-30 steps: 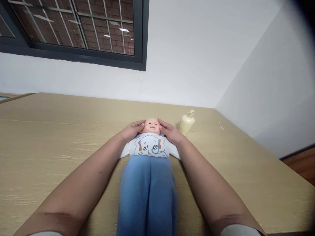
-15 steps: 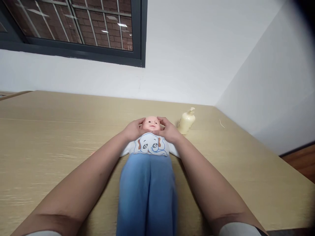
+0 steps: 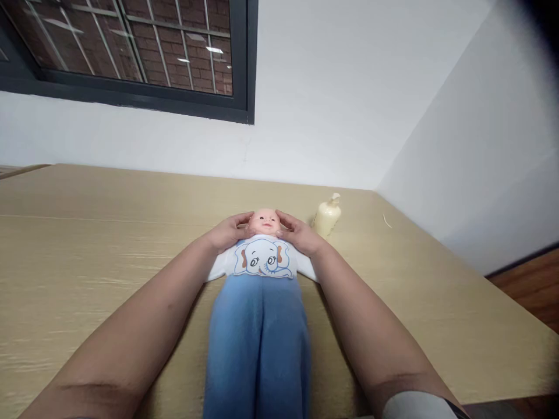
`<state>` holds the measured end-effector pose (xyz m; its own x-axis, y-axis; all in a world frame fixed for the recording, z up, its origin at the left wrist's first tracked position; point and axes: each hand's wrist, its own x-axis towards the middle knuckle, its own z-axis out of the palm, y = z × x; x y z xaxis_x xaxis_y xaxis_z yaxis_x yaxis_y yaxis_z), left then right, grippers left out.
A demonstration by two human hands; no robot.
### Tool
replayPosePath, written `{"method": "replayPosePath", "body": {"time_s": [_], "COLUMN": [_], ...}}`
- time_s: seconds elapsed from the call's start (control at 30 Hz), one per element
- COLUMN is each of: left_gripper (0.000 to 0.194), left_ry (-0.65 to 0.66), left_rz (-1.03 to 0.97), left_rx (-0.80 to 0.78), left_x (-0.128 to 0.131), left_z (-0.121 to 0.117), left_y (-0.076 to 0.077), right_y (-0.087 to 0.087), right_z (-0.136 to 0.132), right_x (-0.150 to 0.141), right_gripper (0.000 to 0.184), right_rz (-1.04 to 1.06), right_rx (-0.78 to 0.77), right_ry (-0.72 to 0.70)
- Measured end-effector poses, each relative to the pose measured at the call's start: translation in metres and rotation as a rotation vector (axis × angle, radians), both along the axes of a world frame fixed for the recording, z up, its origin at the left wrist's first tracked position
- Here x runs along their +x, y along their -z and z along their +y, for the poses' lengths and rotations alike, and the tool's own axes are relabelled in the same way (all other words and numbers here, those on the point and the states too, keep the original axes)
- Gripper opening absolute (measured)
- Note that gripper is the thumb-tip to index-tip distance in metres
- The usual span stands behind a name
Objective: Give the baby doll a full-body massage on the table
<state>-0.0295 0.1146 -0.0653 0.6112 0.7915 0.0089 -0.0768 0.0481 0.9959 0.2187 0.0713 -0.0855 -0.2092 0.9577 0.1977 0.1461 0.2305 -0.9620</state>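
A baby doll (image 3: 262, 216) lies on its back, its head toward the wall. It wears a white top with an elephant face printed on the chest and blue trousers (image 3: 257, 343). My left hand (image 3: 233, 231) cups one side of the doll's head, fingers beside the temple and thumb near the jaw. On the other side, my right hand (image 3: 301, 234) holds the head the same way. Both palms face inward. The doll's ears and the back of its head are hidden.
The doll rests on a wide wooden table (image 3: 109, 244). Beyond my right hand stands a cream pump bottle (image 3: 327, 217). A thin pale strip (image 3: 387, 221) lies farther right. White walls rise behind, with a dark-framed barred window (image 3: 244, 70) at upper left.
My thumbs have moved outward from under the doll's chin to the sides of its jaw. Both hands sit slightly wider around the head. The view has shifted a little.
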Motion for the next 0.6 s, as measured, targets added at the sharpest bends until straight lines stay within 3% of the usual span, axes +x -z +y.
{"method": "replayPosePath", "body": {"time_s": [0.1,0.2,0.43,0.6], "left_gripper": [0.074,0.066,0.064,0.042], "left_ry": [-0.001,-0.089,-0.252,-0.486], "left_rz": [-0.077,-0.097,0.005,0.083], "left_rx": [-0.093,-0.103,0.053,0.232], "left_x": [0.001,0.005,0.015,0.016], "left_z": [-0.001,-0.003,0.001,0.002], "left_y": [0.0,0.001,0.009,0.005], "right_y": [0.005,0.008,0.007,-0.015], "right_z": [0.004,0.006,0.009,0.006], "right_x": [0.004,0.002,-0.008,-0.006], "right_gripper": [0.076,0.062,0.04,0.026], "right_rz": [-0.035,-0.094,-0.181,-0.235], "right_rx": [0.005,0.036,0.146,0.259], "right_ry": [0.01,0.093,0.276,0.487]}}
